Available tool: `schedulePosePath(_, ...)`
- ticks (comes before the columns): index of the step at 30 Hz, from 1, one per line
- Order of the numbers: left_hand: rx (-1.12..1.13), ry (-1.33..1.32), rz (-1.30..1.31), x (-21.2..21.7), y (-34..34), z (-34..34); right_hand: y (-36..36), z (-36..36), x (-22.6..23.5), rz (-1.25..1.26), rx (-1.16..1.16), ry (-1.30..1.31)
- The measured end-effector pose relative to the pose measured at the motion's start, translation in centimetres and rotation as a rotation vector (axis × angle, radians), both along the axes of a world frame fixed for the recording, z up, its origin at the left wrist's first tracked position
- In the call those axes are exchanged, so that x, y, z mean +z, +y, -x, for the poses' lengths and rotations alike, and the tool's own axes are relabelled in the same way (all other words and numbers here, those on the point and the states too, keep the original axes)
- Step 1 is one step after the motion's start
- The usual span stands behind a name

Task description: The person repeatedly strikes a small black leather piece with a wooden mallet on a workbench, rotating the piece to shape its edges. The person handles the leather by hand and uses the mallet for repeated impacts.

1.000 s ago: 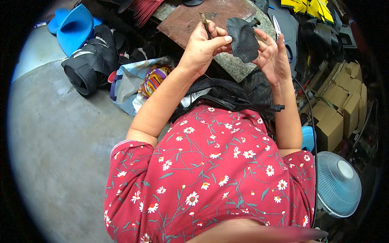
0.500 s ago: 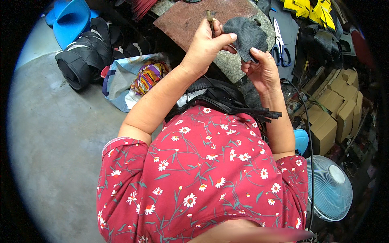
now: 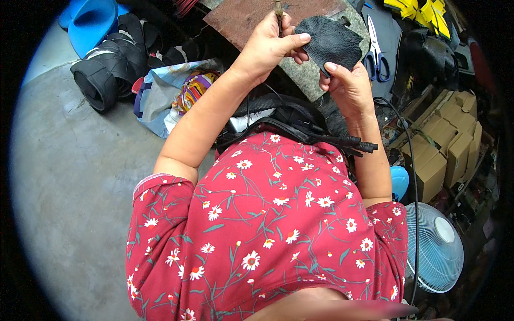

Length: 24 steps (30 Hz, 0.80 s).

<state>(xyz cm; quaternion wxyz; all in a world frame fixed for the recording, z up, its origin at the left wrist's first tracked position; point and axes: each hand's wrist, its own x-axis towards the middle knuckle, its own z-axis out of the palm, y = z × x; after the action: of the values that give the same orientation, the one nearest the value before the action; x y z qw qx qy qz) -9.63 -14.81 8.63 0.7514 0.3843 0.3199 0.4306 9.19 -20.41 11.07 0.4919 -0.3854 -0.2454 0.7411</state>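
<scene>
A black grained leather piece with a rounded outline is raised above the worktop. My right hand is closed on its lower edge, thumb on top. My left hand is closed around a thin brownish stick-like tool, whose tip points away from me. The left thumb also rests at the leather's left edge. Under both hands lie a reddish-brown sheet and a speckled stone slab. Scissors with dark blue handles lie just right of the leather.
Yellow cut pieces sit at the far right, above cardboard boxes. A fan stands lower right, beside a black cable. Leftward are stacked black curved pieces, a blue plastic object and a bag.
The leather piece is tilted differently, showing more of its grained face. Both hands keep their holds and sit slightly higher in view, with the right a little farther right.
</scene>
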Motion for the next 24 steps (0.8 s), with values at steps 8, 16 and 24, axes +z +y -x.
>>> schedulePosePath(8, -0.029, -0.075, 0.128, 1.2, -0.7, -0.2, 0.4, 0.2, -0.1, -0.047, -0.075, -0.074)
schedulePosePath(16, -0.047, -0.093, 0.147, 0.4, -0.7, 0.3, 0.2, -0.1, -0.4, 0.042, -0.034, -0.072)
schedulePosePath(24, -0.001, -0.308, 0.380, -1.7, 0.7, -0.7, 2.0, 0.4, -1.6, 0.037, -0.094, -0.112)
